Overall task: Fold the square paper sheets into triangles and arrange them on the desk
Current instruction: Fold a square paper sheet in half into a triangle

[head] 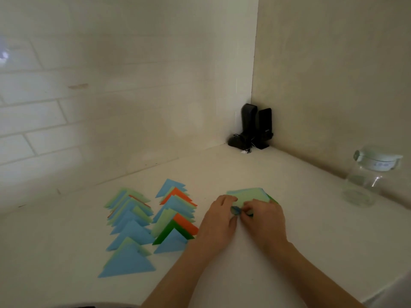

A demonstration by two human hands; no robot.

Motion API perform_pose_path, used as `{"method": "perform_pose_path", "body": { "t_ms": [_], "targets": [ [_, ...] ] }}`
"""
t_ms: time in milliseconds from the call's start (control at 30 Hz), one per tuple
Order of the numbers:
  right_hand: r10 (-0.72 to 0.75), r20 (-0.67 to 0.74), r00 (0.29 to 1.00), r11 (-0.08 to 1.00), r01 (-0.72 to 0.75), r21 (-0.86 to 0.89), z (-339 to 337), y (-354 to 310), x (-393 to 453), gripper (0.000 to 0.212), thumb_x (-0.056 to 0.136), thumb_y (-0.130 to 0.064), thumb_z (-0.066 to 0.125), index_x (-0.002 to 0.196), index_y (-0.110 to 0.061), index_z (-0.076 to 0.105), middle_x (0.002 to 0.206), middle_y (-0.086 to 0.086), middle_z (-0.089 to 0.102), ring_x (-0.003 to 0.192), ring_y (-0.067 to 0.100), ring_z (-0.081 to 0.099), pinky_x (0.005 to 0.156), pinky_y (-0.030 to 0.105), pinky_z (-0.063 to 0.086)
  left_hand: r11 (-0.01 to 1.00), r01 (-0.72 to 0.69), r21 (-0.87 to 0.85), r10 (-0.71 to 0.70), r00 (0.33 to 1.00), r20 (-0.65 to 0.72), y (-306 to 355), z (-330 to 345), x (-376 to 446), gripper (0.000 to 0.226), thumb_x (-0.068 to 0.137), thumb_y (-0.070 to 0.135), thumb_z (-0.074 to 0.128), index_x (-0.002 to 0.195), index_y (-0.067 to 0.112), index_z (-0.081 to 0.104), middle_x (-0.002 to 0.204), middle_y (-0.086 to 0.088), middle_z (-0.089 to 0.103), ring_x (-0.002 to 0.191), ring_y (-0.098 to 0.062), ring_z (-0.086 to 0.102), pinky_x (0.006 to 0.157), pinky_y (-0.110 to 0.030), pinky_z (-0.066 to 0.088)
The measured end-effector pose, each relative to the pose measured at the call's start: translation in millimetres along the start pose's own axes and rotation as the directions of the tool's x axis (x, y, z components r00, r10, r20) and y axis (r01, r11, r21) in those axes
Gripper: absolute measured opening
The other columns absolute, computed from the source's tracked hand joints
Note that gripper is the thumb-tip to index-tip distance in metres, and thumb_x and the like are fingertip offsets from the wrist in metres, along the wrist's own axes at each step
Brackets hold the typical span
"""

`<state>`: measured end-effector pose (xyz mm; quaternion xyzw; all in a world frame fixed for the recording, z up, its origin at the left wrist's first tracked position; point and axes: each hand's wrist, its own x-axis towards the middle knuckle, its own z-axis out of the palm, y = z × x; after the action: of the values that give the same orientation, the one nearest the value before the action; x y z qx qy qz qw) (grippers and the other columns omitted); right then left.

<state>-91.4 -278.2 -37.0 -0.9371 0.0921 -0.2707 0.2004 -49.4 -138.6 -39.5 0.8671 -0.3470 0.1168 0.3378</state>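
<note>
A stack of square sheets (251, 195), light green on top, lies on the white desk (311, 230). My left hand (219, 218) and my right hand (263, 216) meet at its near corner. Both pinch a blue corner of paper (235, 211) between thumb and fingers. Left of the hands, folded triangles lie in two overlapping rows. The left row (129, 230) is blue and light green. The right row (175, 216) mixes blue, orange, light green and dark green.
Two black speakers (255, 127) with a cable stand in the far corner of the walls. A clear glass jar (373, 172) with a lid stands at the right by the wall. The desk's right edge drops off at the lower right.
</note>
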Motion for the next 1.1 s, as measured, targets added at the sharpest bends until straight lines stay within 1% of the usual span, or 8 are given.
{"method": "perform_pose_path", "body": {
  "t_ms": [133, 200, 333, 433, 533, 700, 900, 1100],
  "targets": [
    [0.131, 0.008, 0.991, 0.981, -0.131, 0.145, -13.7, 0.7, 4.5, 0.012, 0.073, -0.046, 0.074, 0.072, -0.035, 0.073, 0.086, -0.018, 0.07, 0.084, 0.008, 0.062, 0.087, 0.036, 0.045, 1.0, 0.003, 0.003, -0.003, 1.0, -0.011, 6.4, -6.7, -9.5, 0.049, 0.084, 0.012, 0.056, 0.131, 0.015, 0.043, 0.134, -0.004, 0.039, 0.12, -0.019, 0.043, 0.098, -0.034, 0.041],
    [0.091, -0.029, 0.995, 0.985, -0.085, 0.15, -26.3, 1.5, 4.3, 0.012, 0.069, -0.047, 0.076, 0.07, -0.036, 0.072, 0.087, -0.02, 0.069, 0.085, 0.006, 0.06, 0.084, 0.038, 0.046, 0.999, 0.014, 0.033, -0.012, 0.997, -0.071, 14.2, -14.2, -13.3, 0.053, 0.085, 0.014, 0.058, 0.135, 0.019, 0.04, 0.135, -0.002, 0.031, 0.118, -0.016, 0.037, 0.096, -0.031, 0.041],
    [-0.106, -0.135, 0.985, 0.99, 0.117, 0.073, -58.4, -3.3, -18.0, 0.017, 0.062, -0.031, 0.085, 0.065, -0.033, 0.069, 0.082, -0.017, 0.069, 0.082, 0.011, 0.061, 0.075, 0.039, 0.045, 0.998, -0.041, 0.04, 0.049, 0.976, -0.212, 35.2, -29.4, -29.4, 0.062, 0.078, 0.022, 0.062, 0.135, 0.028, 0.039, 0.125, 0.004, 0.028, 0.104, -0.011, 0.032, 0.087, -0.021, 0.038],
    [-0.182, -0.095, 0.979, 0.981, 0.188, 0.055, -67.9, -2.6, -46.3, 0.02, 0.063, -0.027, 0.085, 0.069, -0.032, 0.067, 0.077, -0.019, 0.067, 0.077, 0.01, 0.062, 0.072, 0.032, 0.042, 0.979, -0.185, 0.081, 0.196, 0.967, -0.165, 37.7, -27.9, -47.1, 0.049, 0.075, 0.027, 0.061, 0.123, 0.026, 0.052, 0.123, 0.004, 0.041, 0.111, -0.013, 0.036, 0.093, -0.023, 0.034],
    [-0.19, 0.011, 0.982, 0.981, 0.189, 0.046, -62.7, 3.6, -71.6, 0.01, 0.073, -0.035, 0.075, 0.071, -0.032, 0.066, 0.071, -0.02, 0.065, 0.07, 0.008, 0.062, 0.068, 0.034, 0.047, 0.971, -0.235, 0.053, 0.237, 0.971, -0.037, 34.6, -22.0, -63.3, 0.035, 0.077, 0.029, 0.055, 0.111, 0.024, 0.059, 0.115, 0.005, 0.053, 0.106, -0.014, 0.045, 0.087, -0.03, 0.041],
    [-0.181, 0.02, 0.983, 0.98, 0.179, 0.085, -51.7, 11.4, -92.1, 0.023, 0.076, -0.052, 0.052, 0.07, -0.032, 0.062, 0.072, -0.02, 0.062, 0.068, 0.006, 0.058, 0.06, 0.035, 0.05, 0.988, -0.157, -0.004, 0.157, 0.987, 0.046, 31.7, -15.4, -77.1, 0.021, 0.084, 0.034, 0.052, 0.099, 0.024, 0.064, 0.106, 0.008, 0.06, 0.099, -0.013, 0.051, 0.084, -0.038, 0.044],
    [-0.137, 0.053, 0.989, 0.98, 0.128, 0.154, -47.5, 15.0, -89.2, 0.025, 0.077, -0.054, 0.05, 0.071, -0.033, 0.062, 0.075, -0.024, 0.059, 0.072, -0.001, 0.054, 0.065, 0.031, 0.051, 0.99, -0.001, -0.144, 0.003, 1.0, 0.009, 34.8, -10.5, -71.8, 0.034, 0.079, 0.05, 0.051, 0.084, 0.021, 0.069, 0.095, 0.008, 0.066, 0.092, -0.011, 0.055, 0.085, -0.033, 0.044],
    [-0.065, 0.036, 0.997, 0.974, 0.055, 0.22, -47.1, 10.4, -89.8, 0.026, 0.072, -0.056, 0.051, 0.067, -0.033, 0.06, 0.072, -0.022, 0.059, 0.07, -0.002, 0.056, 0.066, 0.026, 0.048, 0.973, 0.077, -0.219, -0.093, 0.994, -0.065, 32.2, -2.5, -67.4, 0.03, 0.072, 0.051, 0.056, 0.076, 0.025, 0.07, 0.086, 0.012, 0.067, 0.085, -0.006, 0.056, 0.082, -0.028, 0.046]
  ]
}}
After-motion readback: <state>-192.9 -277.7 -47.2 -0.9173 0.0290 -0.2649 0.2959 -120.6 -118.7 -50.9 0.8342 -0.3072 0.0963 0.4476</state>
